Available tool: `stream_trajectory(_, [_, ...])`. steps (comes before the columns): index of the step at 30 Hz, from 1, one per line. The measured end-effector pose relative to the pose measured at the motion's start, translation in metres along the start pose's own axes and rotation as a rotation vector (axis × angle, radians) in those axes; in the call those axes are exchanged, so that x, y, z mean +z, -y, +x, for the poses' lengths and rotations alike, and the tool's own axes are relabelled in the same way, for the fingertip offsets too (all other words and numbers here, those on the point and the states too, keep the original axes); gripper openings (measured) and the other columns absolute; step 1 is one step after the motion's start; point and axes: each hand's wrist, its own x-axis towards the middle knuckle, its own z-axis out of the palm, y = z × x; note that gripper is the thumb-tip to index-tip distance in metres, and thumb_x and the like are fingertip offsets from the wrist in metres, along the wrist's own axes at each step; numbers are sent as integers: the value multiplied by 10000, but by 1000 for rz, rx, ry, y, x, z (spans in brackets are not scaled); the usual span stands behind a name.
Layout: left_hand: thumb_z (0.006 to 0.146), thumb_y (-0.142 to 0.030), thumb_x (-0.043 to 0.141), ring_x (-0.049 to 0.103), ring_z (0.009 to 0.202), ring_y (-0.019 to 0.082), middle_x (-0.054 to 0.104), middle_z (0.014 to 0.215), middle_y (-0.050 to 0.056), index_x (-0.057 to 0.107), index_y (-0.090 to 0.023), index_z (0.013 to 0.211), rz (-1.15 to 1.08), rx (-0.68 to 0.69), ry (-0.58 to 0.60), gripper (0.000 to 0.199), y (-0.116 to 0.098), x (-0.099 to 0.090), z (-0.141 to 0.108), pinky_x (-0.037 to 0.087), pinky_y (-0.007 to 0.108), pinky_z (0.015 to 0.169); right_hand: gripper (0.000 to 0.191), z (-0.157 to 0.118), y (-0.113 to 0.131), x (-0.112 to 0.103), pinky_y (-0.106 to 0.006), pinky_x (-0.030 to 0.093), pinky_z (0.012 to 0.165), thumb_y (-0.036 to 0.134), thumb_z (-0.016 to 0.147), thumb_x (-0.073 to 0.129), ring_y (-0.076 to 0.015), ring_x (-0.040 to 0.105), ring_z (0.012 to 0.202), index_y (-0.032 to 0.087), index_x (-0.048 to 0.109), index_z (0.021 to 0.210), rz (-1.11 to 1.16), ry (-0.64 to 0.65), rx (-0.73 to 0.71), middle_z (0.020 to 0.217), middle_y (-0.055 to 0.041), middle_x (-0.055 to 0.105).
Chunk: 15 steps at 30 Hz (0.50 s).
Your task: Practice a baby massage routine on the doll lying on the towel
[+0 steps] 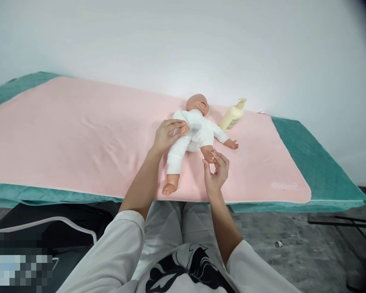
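Observation:
A baby doll [197,130] in a white cloth body lies on its back on a pink mat [110,142], its head toward the wall. My left hand [167,133] is closed on the doll's hand [184,129] at its belly. With thumb and fingertips, my right hand [217,171] pinches the doll's foot [208,154], the leg bent up a little. The other leg stretches straight toward me, its bare foot [171,185] near the mat's front edge. The doll's free arm [222,136] reaches out to the right.
A pale yellow pump bottle [233,116] leans or lies tilted beside the doll's free arm. Under the mat is a green-covered table [311,154] against a white wall [183,44]. Dark bag-like things [67,240] stand below left; a black metal frame [347,226] is below right.

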Motion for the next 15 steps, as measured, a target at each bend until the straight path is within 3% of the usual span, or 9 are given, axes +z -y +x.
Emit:
stream_trajectory(9, [790, -450, 764, 622, 1098, 226, 715, 1134, 74, 701, -232, 1120, -17, -118, -245, 401, 9, -4, -1, 537, 353, 871, 410, -9, 7, -20, -455, 635, 940, 218, 882, 685, -225, 639, 1171, 289, 565, 1268, -17, 45, 43, 1188, -70, 572])
stream_trajectory(15, [835, -407, 716, 623, 1123, 223, 697, 1149, 62, 673, -224, 1142, 4, -227, -390, 360, 11, -11, -7, 487, 378, 994, 447, -14, 18, -39, -452, 625, 960, 177, 861, 709, -215, 656, 1137, 291, 579, 1273, -37, 58, 5, 1163, -63, 602])
